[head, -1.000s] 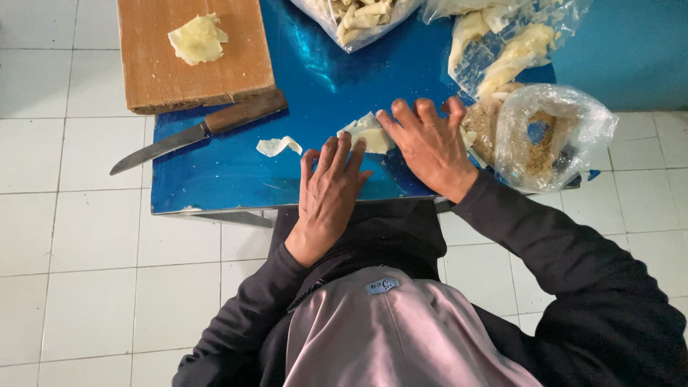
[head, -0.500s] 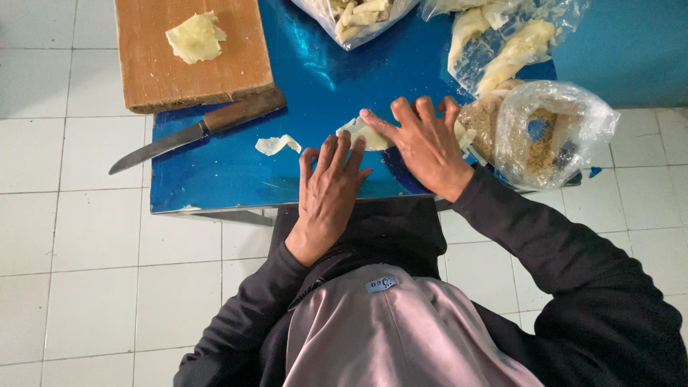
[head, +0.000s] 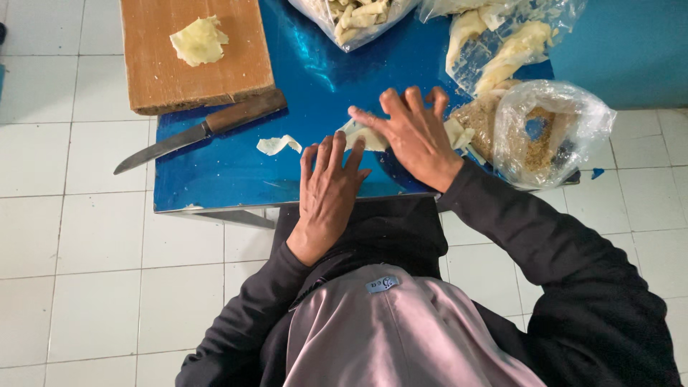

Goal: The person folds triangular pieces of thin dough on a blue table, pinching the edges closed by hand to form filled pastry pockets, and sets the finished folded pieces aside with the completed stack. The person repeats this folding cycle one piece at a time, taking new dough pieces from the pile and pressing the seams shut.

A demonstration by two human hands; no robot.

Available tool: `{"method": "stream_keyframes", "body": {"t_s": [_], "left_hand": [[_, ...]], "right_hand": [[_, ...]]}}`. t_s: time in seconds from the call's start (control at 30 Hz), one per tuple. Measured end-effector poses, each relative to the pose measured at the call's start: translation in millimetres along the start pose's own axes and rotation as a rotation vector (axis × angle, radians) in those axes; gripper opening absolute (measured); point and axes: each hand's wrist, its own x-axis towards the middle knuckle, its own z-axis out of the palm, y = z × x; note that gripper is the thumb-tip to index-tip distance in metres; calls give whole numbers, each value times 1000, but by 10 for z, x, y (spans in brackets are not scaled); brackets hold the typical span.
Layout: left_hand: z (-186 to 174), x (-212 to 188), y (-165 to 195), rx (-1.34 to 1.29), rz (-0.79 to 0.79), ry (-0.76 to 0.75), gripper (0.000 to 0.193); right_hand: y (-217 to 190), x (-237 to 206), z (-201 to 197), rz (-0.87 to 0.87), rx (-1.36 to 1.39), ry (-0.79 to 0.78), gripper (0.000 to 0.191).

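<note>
My left hand [head: 328,190] lies flat, fingers spread, on the blue table [head: 215,179] near its front edge. My right hand [head: 412,136] presses with spread fingers on a pale thin sheet of dough [head: 362,136], which it partly covers. A small torn strip of the same pale dough [head: 276,145] lies just left of both hands. A knife [head: 201,132] with a wooden handle rests on the table, its blade sticking out past the left edge.
A wooden cutting board [head: 193,72] with a pale folded sheet [head: 198,41] stands at the back left. Clear plastic bags of pale pieces [head: 355,18] and crumbs [head: 545,132] crowd the back and right. White tiled floor [head: 86,236] surrounds the table.
My right hand has slid a little left over the dough sheet and its fingers have spread wider. My left hand has stayed flat in place.
</note>
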Motion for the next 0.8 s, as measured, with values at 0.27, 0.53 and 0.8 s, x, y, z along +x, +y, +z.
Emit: {"method": "stream_keyframes", "body": {"t_s": [0.27,0.53,0.8], "left_hand": [[-19,7,2,34,4,13,51],[-94,104,-24,77,44,59,37],[-178,256,-101,65,88,70,22]], "right_hand": [[129,-188,-95,48,90,-66,69],[682,-497,-261,247,116,-41,55],[1279,-1412,-832,494,-49,-475,25]]}}
